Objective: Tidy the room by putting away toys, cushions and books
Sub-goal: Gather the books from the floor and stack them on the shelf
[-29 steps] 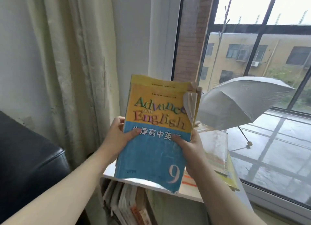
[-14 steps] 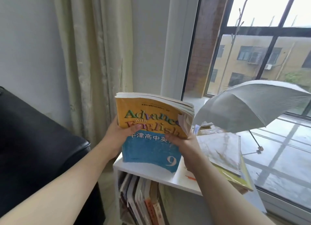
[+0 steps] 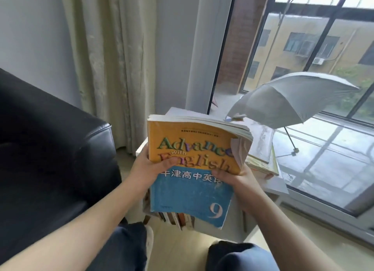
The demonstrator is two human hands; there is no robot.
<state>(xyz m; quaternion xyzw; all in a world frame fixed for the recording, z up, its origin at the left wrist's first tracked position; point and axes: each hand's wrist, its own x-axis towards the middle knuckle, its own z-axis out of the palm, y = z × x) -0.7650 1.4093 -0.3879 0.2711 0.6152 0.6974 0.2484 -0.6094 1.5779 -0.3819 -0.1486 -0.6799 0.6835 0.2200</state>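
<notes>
Having stood upright a second ago, the textbook [image 3: 190, 189] is tipped flatter over the shelf [image 3: 275, 186], gripped by the left hand [image 3: 145, 169] and the right hand [image 3: 236, 176], so shelving is judged near.

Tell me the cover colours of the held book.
Orange-yellow on top, blue below, with a pale 9; the book shows best in the head view.

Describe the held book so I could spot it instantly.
Find the big window and the low white shelf beside it. Above that, the left hand and right hand hold a textbook: unlike the pale books lying there, its cover is orange over blue with a 9.
</notes>
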